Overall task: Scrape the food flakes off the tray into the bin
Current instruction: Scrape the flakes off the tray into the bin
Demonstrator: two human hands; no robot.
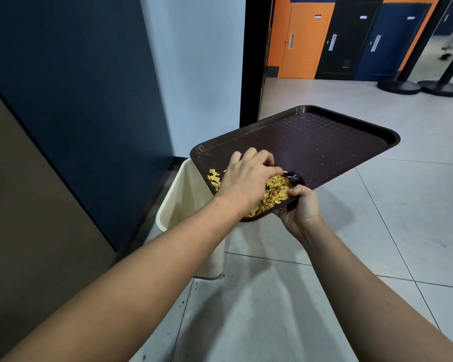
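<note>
Here the right hand (pixel 300 205) grips the near edge of the tray (pixel 324 142), thumb curled over the rim and fingers tucked beneath it. The tray is dark brown, held in the air and tilted so that its left, lower corner hangs over the bin (pixel 179 205). Its far right end sits higher, out over the floor (pixel 416 205).

The left hand (pixel 246 178) reaches across the low end of the tray with its fingers curled round a dark scraper (pixel 296 178), whose rounded end shows just past the fingertips. The scraper rests on the tray surface, touching the flakes (pixel 275 195).

The flakes are yellow and piled in the low near corner of the tray, between the two hands, with a few more showing left of the left hand beside the rim. The upper part of the tray carries only small specks.

The bin is cream and open-topped; it stands on the tiled floor against a dark blue wall (pixel 76 100). Dark crumbs speckle the floor near its base. Beyond an open doorway, orange, black and blue lockers (pixel 351 37) line the far side, and two black post bases (pixel 421 87) stand at the right.
</note>
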